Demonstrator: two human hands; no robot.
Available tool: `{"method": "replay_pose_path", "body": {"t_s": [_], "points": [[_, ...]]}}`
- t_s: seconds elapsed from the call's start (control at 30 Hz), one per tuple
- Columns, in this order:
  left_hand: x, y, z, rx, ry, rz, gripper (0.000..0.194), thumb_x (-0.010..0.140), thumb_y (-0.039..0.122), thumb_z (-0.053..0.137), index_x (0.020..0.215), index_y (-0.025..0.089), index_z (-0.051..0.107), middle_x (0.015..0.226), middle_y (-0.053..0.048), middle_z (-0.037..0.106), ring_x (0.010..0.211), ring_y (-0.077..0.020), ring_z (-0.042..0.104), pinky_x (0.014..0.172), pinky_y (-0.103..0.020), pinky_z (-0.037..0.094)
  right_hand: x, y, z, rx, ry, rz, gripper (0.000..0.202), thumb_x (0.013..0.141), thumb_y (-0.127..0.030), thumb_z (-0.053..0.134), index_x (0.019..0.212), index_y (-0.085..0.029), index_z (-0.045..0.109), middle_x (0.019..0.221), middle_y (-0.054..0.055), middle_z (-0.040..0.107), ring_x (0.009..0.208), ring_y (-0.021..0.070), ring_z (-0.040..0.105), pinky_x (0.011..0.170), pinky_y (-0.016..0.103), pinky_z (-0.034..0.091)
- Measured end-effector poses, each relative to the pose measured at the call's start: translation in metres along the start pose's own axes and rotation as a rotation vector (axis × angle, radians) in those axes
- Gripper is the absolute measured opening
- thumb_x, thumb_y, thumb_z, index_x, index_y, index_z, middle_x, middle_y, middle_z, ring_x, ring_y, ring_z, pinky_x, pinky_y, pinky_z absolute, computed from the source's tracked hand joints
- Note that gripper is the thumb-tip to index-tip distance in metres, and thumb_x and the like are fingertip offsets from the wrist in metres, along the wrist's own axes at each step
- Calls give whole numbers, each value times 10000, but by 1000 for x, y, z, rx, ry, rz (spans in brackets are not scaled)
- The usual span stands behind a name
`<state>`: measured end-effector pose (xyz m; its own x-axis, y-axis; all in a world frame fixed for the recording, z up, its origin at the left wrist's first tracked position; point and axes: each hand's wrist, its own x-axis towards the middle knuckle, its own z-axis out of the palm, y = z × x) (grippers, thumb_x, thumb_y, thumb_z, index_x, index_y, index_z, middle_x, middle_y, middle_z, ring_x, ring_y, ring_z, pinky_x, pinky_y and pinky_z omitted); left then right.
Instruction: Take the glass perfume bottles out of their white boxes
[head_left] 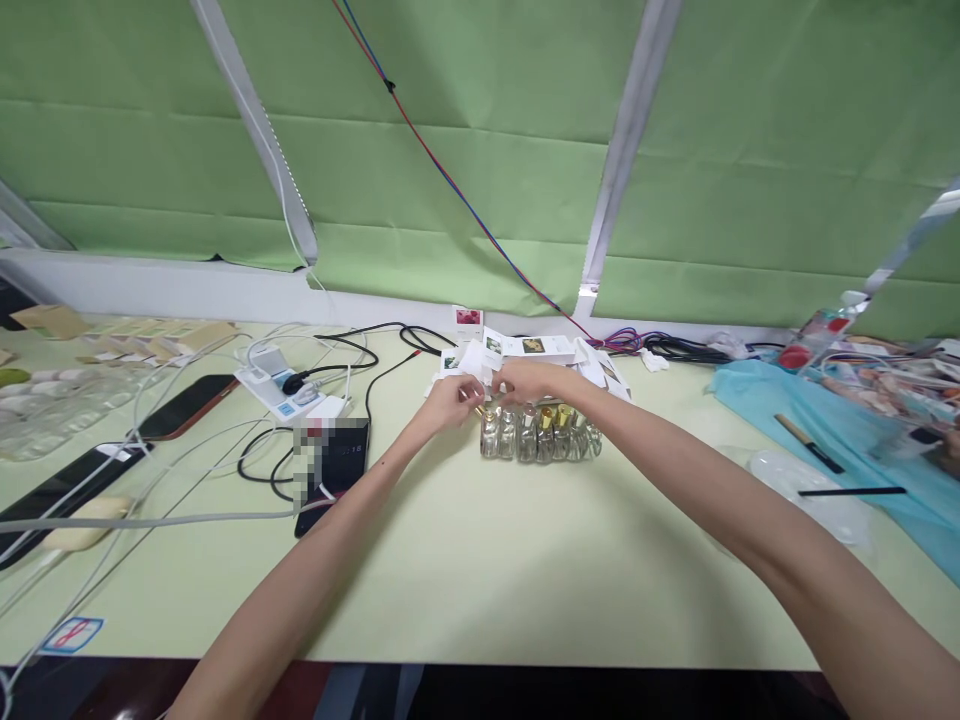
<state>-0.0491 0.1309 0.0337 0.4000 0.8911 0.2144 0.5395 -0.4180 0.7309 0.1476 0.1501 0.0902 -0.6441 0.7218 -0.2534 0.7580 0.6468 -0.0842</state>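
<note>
A tight row of small clear glass bottles (527, 438), some with gold or yellow tops, stands at the middle of the table. At the row's left end, my left hand (452, 402) is closed in a pinch, its fingertips close to a small gold-coloured piece by the first bottle. My right hand (521, 382) reaches over the back of the row with its fingers curled together. What either hand grips is too small or hidden to name. Just behind the hands lie white printed cards or small boxes (536, 347) with flower pictures, partly covered by the fingers.
On the left are a power strip (279, 392), tangled cables, phones (187, 406), a dark device (343, 455) and a clear egg tray (67, 415). A blue cloth (757, 395), a marker (808, 443), a clear plastic piece (810, 490) and a bottle (823, 328) lie at right.
</note>
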Motion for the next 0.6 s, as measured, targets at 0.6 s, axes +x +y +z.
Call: {"method": "replay_pose_path", "body": {"t_s": [0.6], "points": [[-36, 15, 12, -226, -34, 144, 510, 843, 571, 632, 1176, 189, 687, 1257, -113, 681, 1175, -282, 605, 998, -374, 476, -49, -49, -12, -148, 77, 83, 310, 947, -369, 578, 1041, -116, 730, 940, 179, 730, 879, 275, 686, 660, 298, 419]]}}
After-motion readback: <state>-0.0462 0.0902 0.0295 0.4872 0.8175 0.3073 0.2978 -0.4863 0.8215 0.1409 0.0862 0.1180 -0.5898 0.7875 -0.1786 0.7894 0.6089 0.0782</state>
